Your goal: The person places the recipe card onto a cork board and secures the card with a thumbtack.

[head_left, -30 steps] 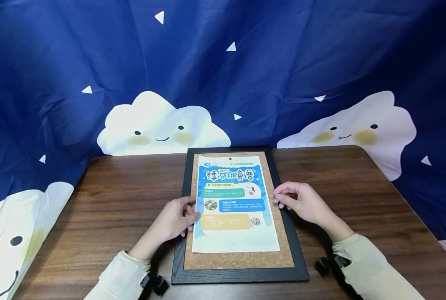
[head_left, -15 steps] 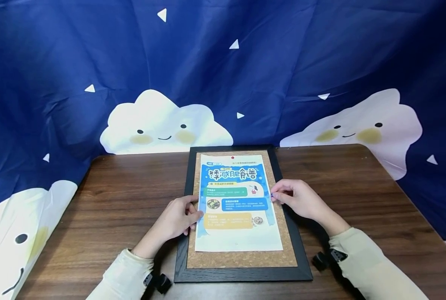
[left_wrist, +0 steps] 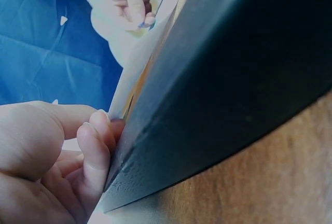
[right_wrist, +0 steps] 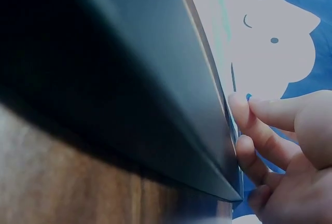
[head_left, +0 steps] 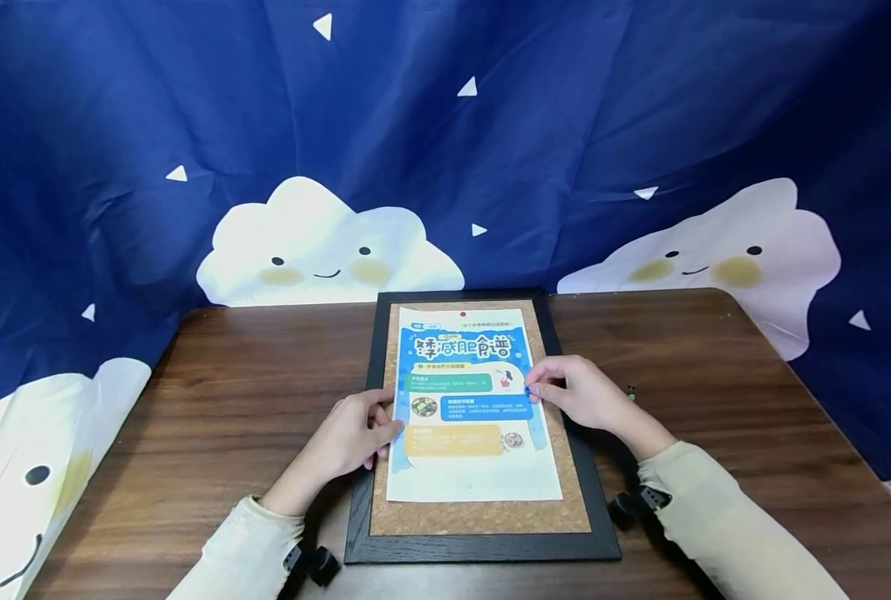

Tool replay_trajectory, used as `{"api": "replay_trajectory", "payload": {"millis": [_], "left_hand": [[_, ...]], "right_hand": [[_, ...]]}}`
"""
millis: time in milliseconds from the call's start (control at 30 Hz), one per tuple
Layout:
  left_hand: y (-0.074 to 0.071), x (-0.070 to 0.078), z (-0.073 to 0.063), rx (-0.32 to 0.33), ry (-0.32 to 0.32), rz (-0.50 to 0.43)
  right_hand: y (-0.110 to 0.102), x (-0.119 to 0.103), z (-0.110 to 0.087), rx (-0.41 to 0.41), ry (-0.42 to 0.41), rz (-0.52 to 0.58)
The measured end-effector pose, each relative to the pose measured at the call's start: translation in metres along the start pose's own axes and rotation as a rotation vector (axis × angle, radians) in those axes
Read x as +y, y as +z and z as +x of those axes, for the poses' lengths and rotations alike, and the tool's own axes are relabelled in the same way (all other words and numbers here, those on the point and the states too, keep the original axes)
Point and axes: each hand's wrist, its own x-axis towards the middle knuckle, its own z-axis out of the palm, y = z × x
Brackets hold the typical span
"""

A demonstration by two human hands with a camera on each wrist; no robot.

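Observation:
A printed sheet (head_left: 475,477) with blue, green and yellow blocks lies on a cork board (head_left: 490,523) in a black frame (head_left: 483,548). A red pushpin (head_left: 463,314) stands at the sheet's top edge. My left hand (head_left: 351,435) rests over the frame's left side, its thumb touching the sheet's left edge. In the left wrist view the other fingers (left_wrist: 96,149) bend against the frame. My right hand (head_left: 583,396) pinches a small blue pushpin (right_wrist: 249,97) between thumb and forefinger, over the sheet's right edge. Its point is hidden.
The frame lies on a dark wooden table (head_left: 265,358). Just behind my right wrist sits a tiny green item (head_left: 631,392), too small to make out. A blue curtain (head_left: 445,133) with clouds hangs at the table's back edge.
My right hand has moved left with the blue pushpin, from beside the board's right border to above the sheet's right edge. The tiny green item has come into view. My left hand stays put.

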Motion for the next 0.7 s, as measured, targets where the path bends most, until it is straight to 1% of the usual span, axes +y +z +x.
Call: {"api": "replay_trajectory", "payload": {"millis": [100,233,533,700], "left_hand": [[-0.001,-0.002,-0.002,0.001,-0.013,0.000],[-0.001,-0.003,-0.003,0.003,-0.011,-0.009],[0.001,-0.001,-0.001,0.005,-0.005,-0.020],[0.000,0.000,0.000,0.008,-0.004,-0.020]], "right_hand": [[0.004,-0.001,0.002,-0.010,0.016,-0.002],[0.005,-0.002,0.005,-0.022,0.019,-0.002],[0.001,-0.001,0.012,-0.076,-0.001,0.011],[-0.001,-0.003,0.015,-0.081,0.022,0.017]]}}
